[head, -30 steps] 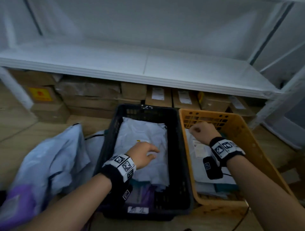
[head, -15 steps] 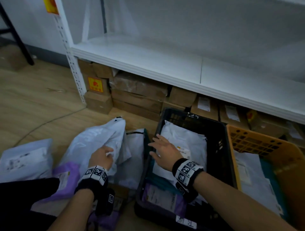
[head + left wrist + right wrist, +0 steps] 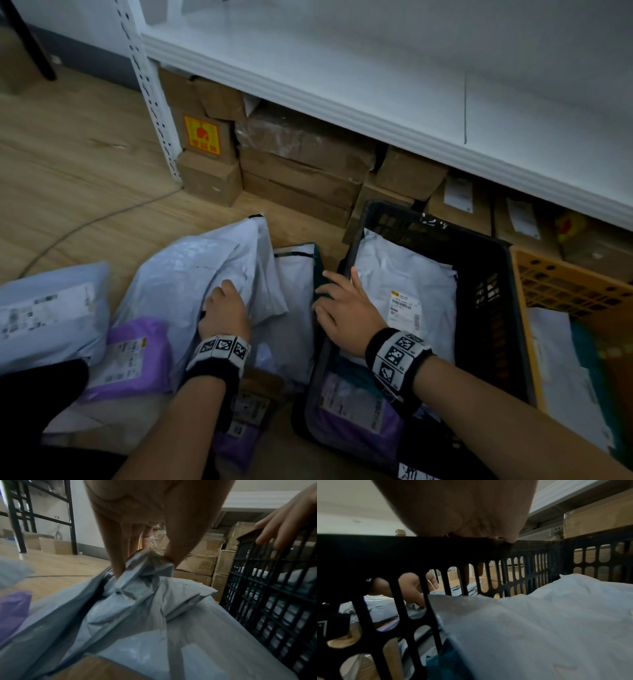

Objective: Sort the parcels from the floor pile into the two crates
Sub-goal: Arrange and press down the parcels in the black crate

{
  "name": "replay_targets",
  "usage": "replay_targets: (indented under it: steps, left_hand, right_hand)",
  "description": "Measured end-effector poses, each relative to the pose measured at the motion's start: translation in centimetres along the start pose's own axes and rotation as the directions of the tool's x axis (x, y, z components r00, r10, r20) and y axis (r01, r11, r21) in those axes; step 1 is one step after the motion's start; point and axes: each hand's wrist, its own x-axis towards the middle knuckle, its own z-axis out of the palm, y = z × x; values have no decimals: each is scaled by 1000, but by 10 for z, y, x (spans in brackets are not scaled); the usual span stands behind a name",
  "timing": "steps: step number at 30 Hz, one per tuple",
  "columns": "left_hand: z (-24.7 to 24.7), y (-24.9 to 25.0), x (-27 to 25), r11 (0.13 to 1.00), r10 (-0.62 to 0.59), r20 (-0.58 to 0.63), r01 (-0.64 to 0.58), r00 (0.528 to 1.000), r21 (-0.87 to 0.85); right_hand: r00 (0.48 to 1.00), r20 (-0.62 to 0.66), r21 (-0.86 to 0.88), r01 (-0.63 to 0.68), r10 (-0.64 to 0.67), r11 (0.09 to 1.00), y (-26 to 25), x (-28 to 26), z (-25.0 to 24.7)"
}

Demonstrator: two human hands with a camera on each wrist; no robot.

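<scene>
Left hand (image 3: 224,310) fingers (image 3: 118,563) pinch a bunched fold of the big grey parcel (image 3: 191,274) on top of the floor pile, thumb opposite; grip on loose film, likely because the bag is soft and has no firm edge to take. Right hand (image 3: 349,311) lies flat, fingers (image 3: 267,531) straight and spread over the near-left rim of the black crate (image 3: 493,284), holding nothing; probably bracing the crate or steadying the body for the lift. Judgement: pick-up step, parcel not yet off the pile.

Pile sits on the wood floor just left of the black crate: purple parcel (image 3: 133,356) partly under the grey one, another grey labelled parcel (image 3: 48,311) further left, more white mailers against the crate wall. Black crate already holds a white labelled mailer (image 3: 404,291) and a purple one nearer the person. Orange crate (image 3: 575,284) touches its right side, also holds parcels.

Hidden: grey parcel's label not visible, so destination crate unclear. Orange crate cut off at frame edge. Right wrist view mostly blocked by palm and crate wall. Cardboard boxes (image 3: 301,164) under the shelf, labels unreadable.
</scene>
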Motion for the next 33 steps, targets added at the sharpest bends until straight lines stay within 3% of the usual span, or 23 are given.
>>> replay_targets:
  steps: [4,8,11,13,15,17,19,21,22,24,27,30,31,33]
  left_hand:
    - [-8,-12,7,990,26,0,-26,1000,-136]
    - [-39,-5,2,946,28,-122,-65,992,-316]
    - [-83,20,-11,858,38,-259,-164,965,-487]
    - [-120,37,-19,726,60,-310,-255,949,-639]
    - [-155,49,-27,519,101,-372,-367,923,-772]
    - [-183,56,-35,320,86,-425,-429,901,-845]
    - [-197,61,-42,76,84,-342,-348,936,-934]
    - [-197,68,-47,-84,165,-216,-205,962,-975]
    - [-193,72,-50,-98,203,-188,-171,961,-980]
    - [-184,78,-56,-24,251,-197,-197,948,-980]
    - [-169,87,-61,123,324,-148,-197,934,-973]
    - [-160,97,-63,76,368,69,44,927,-996]
    - [-157,99,-63,82,387,89,62,918,-995]
    - [-150,102,-63,126,438,26,-33,898,-991]
  right_hand:
    - [999,-36,15,8,-8,1000,1,-1,2]
    - [1000,-1,-12,19,-19,1000,1,0,2]
    - [994,109,37,-2,-2,999,0,4,-10]
    - [979,189,214,-112,71,970,-3,8,-26]
    - [957,193,520,-288,217,804,-6,9,-52]
    - [914,217,822,-361,343,440,-9,7,-81]
    - [901,266,944,-315,343,95,-7,2,-107]
    - [928,218,976,-201,301,-89,-2,-8,-131]
    - [940,167,979,-122,298,-161,1,-15,-141]
    - [928,94,975,-12,360,-223,8,-30,-158]
    - [876,5,993,53,481,-107,21,-55,-169]
    - [851,-64,997,82,521,-10,28,-76,-167]
    - [846,-74,996,84,528,5,29,-81,-165]
    - [835,-75,997,73,545,26,33,-91,-157]
